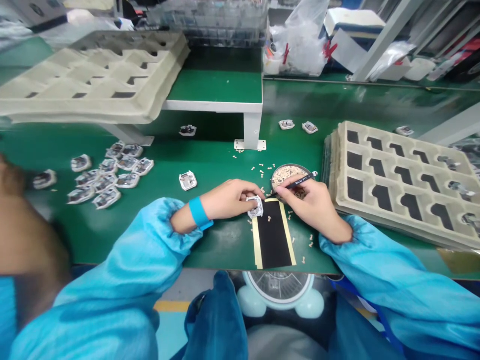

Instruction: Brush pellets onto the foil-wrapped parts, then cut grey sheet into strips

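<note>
My left hand (228,198) pinches a small white-framed part (255,206) over the top end of a black strip with yellow edges (272,233) on the green bench. My right hand (313,200) grips black tweezers (296,182) whose tip points left toward the part. Right behind the hands stands a round dish (290,174) full of tiny pale pieces. Both sleeves are light blue, and a blue band circles my left wrist.
Several similar parts lie in a pile (108,177) at the left; one lies alone (188,180). A beige moulded tray (401,182) sits at the right, another (93,75) at the back left beside a raised shelf (217,82). Tiny pieces are scattered around. A small fan (280,292) hangs below the bench edge.
</note>
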